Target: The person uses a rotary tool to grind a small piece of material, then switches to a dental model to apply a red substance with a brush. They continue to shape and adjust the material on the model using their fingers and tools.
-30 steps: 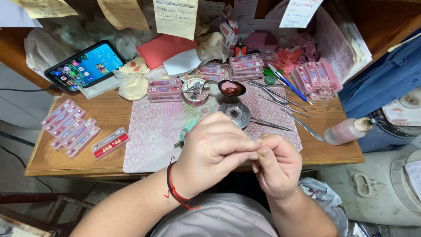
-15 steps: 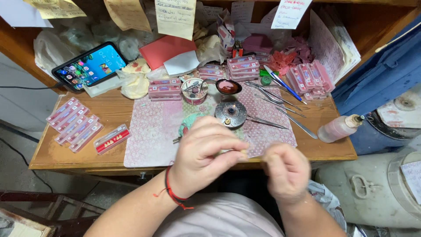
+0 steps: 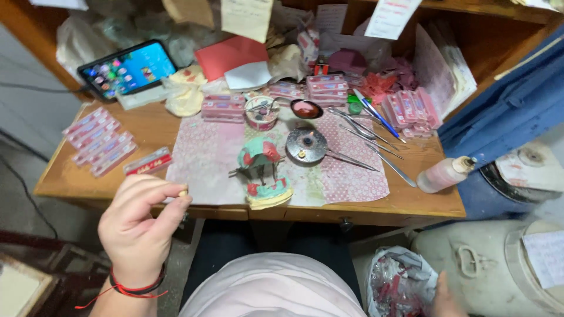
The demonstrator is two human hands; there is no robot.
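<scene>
Down at the lower left of the frame, the left hand [image 3: 138,232] is raised in front of the wooden desk [image 3: 147,126], thumb and forefinger pressed together, pinching a tiny pale piece [image 3: 183,192] at the fingertips; too small to tell what it is. A red thread bracelet [image 3: 132,289] sits on that wrist. The right hand [image 3: 447,300] only peeks in at the bottom edge, lower right, touching a clear bag of red bits [image 3: 399,282]; can't tell how its fingers sit. Mid-frame on the patterned paper [image 3: 205,158] stands a small green-and-red clay holder [image 3: 262,173], with a round metal dish [image 3: 306,145] just beside it.
</scene>
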